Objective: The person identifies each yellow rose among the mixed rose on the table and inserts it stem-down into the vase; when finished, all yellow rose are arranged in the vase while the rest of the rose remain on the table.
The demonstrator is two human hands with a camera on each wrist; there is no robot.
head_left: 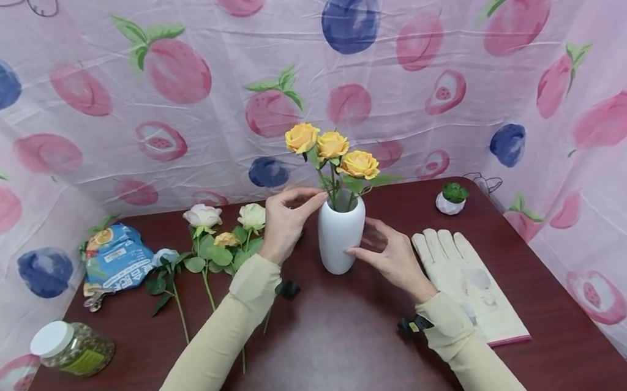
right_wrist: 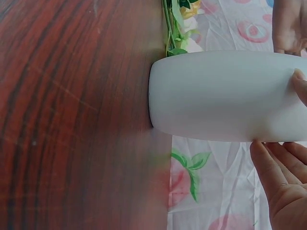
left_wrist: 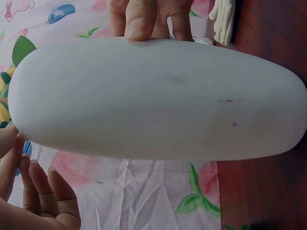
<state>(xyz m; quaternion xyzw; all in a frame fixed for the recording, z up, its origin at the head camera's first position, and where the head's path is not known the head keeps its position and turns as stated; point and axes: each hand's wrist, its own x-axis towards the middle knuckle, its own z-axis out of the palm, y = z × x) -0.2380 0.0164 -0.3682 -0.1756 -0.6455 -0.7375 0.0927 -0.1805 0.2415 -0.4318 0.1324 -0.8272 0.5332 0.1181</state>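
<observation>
A white vase [head_left: 340, 236] stands upright on the table, holding yellow roses [head_left: 333, 145] with green leaves. At the rim's left side, my left hand [head_left: 288, 219] pinches the edge between thumb and forefinger; the left wrist view shows its other fingers [left_wrist: 62, 196] loosely bent away from the vase. Lower down, my right hand [head_left: 392, 257] grips the vase's right side, thumb in front and fingers behind. In the right wrist view the vase body [right_wrist: 216, 96] has its base on the table. The stem ends inside the vase are hidden.
More roses [head_left: 203, 216] lie left of the vase. Farther left are a blue bag [head_left: 119, 257], metal clippers [head_left: 95, 300] and a white-lidded jar [head_left: 77, 349]. White gloves [head_left: 472, 281] lie right, below a small potted plant [head_left: 452, 198]. A patterned cloth [head_left: 302, 49] hangs behind the table.
</observation>
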